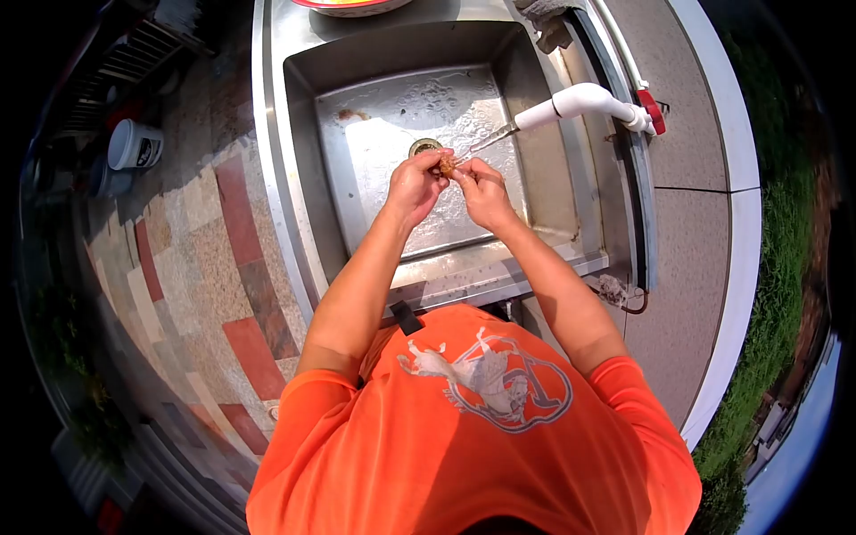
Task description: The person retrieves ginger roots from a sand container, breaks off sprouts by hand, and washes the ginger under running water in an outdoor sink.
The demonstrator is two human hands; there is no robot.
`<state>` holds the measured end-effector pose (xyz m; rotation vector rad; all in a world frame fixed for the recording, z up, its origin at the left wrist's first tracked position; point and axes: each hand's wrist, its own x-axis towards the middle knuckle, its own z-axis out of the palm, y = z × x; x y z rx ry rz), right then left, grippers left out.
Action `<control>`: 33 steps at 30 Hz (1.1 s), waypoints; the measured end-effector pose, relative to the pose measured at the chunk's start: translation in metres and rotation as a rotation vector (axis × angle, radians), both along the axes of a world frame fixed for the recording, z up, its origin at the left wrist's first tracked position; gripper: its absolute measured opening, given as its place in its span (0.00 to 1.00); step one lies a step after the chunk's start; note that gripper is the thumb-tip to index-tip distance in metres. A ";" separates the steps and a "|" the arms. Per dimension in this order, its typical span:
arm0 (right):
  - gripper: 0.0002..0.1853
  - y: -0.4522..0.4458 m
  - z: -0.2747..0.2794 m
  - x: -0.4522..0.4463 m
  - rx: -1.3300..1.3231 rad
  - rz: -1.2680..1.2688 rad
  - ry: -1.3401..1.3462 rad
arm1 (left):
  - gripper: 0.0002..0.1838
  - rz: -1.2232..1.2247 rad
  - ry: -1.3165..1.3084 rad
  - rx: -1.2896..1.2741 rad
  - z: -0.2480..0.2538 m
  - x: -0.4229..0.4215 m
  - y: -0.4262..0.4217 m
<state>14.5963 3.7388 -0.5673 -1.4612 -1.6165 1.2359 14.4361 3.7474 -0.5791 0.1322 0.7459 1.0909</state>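
Note:
Over a metal sink basin (pixel 383 196), my left hand (pixel 416 186) and my right hand (pixel 484 192) meet near the drain (pixel 425 146). Between their fingertips is a small orange-brown piece (pixel 448 167), too small to name. The fingers of both hands are pinched on it. Clear water runs from the white pipe spout (pixel 535 114) down beside my fingertips. Wet film and a few dark specks lie on the basin floor.
A bowl with a red rim (pixel 352 7) sits at the sink's far edge. A grey cloth (pixel 550 25) hangs at the far right corner. The red valve handle (pixel 655 112) is on the right. A white bucket (pixel 135 144) stands on the tiled floor at left.

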 end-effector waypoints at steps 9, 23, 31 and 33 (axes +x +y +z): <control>0.11 -0.010 -0.001 -0.001 0.115 0.063 -0.080 | 0.13 -0.062 0.130 0.201 -0.001 0.007 -0.013; 0.20 0.038 0.027 -0.006 -0.288 0.142 -0.189 | 0.17 -0.175 0.752 0.560 0.001 0.002 -0.024; 0.12 0.027 0.005 -0.005 -0.379 -0.062 -0.129 | 0.16 -0.090 0.833 0.466 -0.010 -0.002 -0.016; 0.14 0.024 -0.008 -0.002 -0.396 -0.003 0.046 | 0.17 -0.062 0.908 0.488 -0.014 -0.002 -0.016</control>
